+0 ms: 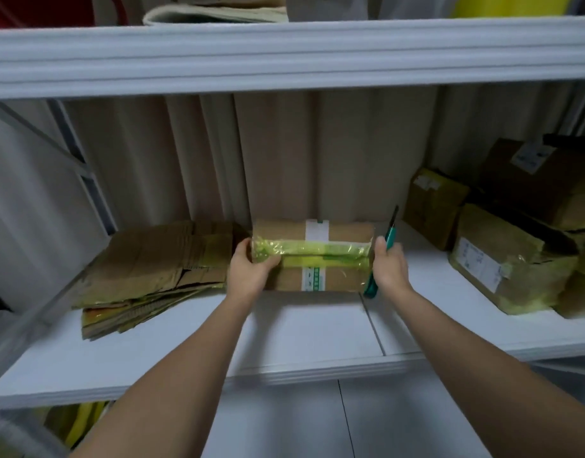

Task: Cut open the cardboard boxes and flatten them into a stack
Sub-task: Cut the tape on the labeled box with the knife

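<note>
Head view: both arms reaching onto a white shelf [317, 328], sealed box between the palms
Box [312, 256]: mid-shelf, just right of the flattened stack [152, 276], taped seam facing up, likely for the blade
Left hand [251, 269]: thumb curled over the top edge, other fingers hidden, probably steadying
Right hand [388, 267]: pressed to the right end, fingers wrapped round a teal cutter [388, 241], blade pointing up and away, apparently for safety
Uncut boxes [512, 259]: waiting at right, well apart
</note>
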